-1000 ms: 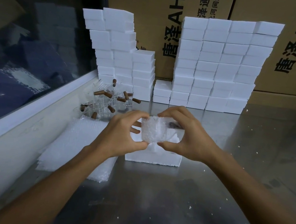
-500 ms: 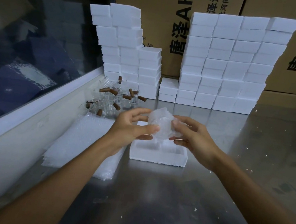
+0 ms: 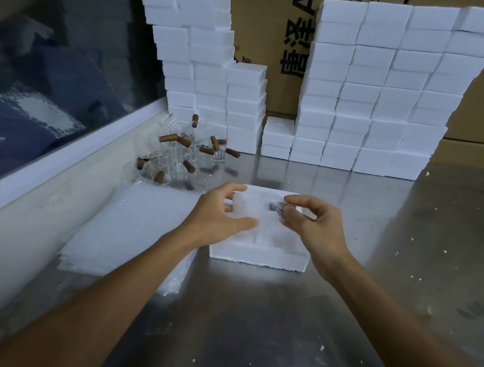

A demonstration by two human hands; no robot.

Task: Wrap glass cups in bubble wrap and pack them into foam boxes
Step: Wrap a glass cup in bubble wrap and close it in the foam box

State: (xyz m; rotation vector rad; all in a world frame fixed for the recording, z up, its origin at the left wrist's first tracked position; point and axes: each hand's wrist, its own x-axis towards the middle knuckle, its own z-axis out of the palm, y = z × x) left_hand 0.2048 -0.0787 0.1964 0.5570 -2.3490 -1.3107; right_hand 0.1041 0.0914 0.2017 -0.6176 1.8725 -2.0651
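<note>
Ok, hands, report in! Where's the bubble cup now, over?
Left hand and right hand grip the wrapped cup. It sits low over the open foam box. Nothing blocking.

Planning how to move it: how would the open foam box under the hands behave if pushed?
The foam box probably slides easily on the smooth metal table. It looks light, and crumbs nearby suggest its edges chip easily.

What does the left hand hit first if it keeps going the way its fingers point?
The left hand points right, across the open foam box. It already touches the bubble-wrapped cup; beyond that, probably the right hand on the bundle's far side. Depth is unclear.
</note>
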